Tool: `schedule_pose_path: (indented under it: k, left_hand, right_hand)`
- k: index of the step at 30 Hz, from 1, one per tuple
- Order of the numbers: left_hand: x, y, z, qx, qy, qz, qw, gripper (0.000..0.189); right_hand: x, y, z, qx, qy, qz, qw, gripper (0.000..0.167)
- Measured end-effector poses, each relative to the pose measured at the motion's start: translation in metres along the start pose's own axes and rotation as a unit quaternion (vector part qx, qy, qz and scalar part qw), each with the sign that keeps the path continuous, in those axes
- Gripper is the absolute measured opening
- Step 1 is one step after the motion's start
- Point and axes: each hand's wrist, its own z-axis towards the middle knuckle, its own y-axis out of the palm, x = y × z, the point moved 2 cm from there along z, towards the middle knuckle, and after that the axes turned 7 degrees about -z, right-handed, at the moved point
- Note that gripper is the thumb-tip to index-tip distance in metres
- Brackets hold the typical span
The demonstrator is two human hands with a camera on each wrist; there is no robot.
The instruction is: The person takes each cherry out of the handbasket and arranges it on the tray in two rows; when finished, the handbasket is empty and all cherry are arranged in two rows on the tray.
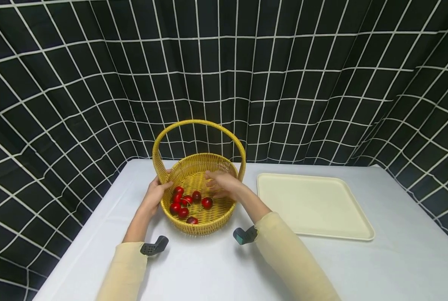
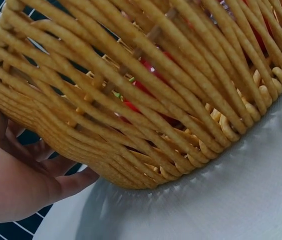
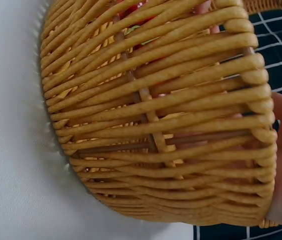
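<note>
A yellow wicker basket (image 1: 205,228) with a tall arched handle stands on the white table. Several red cherries (image 1: 175,208) lie inside it, mostly toward the left side. My left hand (image 1: 154,195) grips the basket's left rim at the foot of the handle, thumb on the inner side; in the left wrist view this hand (image 2: 21,175) lies against the woven wall. Over the right rim reaches my right hand (image 1: 225,184), its fingers loosely spread above the basket's floor with no cherry visible in them. The wicker wall (image 3: 190,110) partly hides that hand in the right wrist view.
A shallow cream tray (image 1: 314,205) lies on the table (image 1: 205,267) to the right of the basket. Behind the table hangs a black curtain (image 1: 284,83) with a white grid. Each sleeve carries a small dark wrist camera (image 1: 154,246).
</note>
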Motion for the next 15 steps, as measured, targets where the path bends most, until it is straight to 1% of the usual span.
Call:
schedule_pose_path:
  k: [4,7,10,15]
  left_hand:
    - [-0.0001,0.0003,-0.0001,0.003,0.001,0.005,1.0000,0.052]
    - [0.0005,0.0000,0.0002,0.002,0.002,0.009,1.0000,0.053]
    - [0.0021,-0.0001,-0.0007,0.003,-0.002,0.017,0.9998,0.053]
    - [0.0031,-0.0014,-0.0015,-0.002,-0.014,0.025,0.9996,0.053]
  right_hand:
    - [0.0025,0.0038,0.0011,-0.004,0.017,-0.064,0.9978,0.052]
    - [0.0036,0.0068,0.0010,-0.007,0.030,-0.096,0.9949,0.049]
    - [0.0045,0.0087,0.0018,-0.009,0.039,-0.113,0.9928,0.043]
    - [0.0072,0.0108,0.0038,-0.016,0.047,-0.128,0.9906,0.036]
